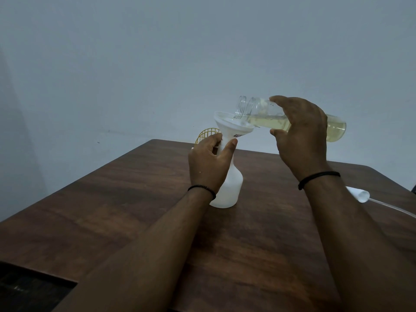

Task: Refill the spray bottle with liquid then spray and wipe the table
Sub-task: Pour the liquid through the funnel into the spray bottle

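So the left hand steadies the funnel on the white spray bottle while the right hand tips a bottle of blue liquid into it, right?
Not quite: the liquid is pale yellow, not blue. The head view shows the left hand steadying the white funnel on the white spray bottle, while the right hand tips a clear bottle of pale yellow liquid into it.

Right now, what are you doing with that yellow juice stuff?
A person is refilling a spray bottle on the wooden table. The left hand holds the white funnel in its neck. The right hand tips a clear bottle of pale yellow liquid into the funnel. The sprayer top lies off to the right.
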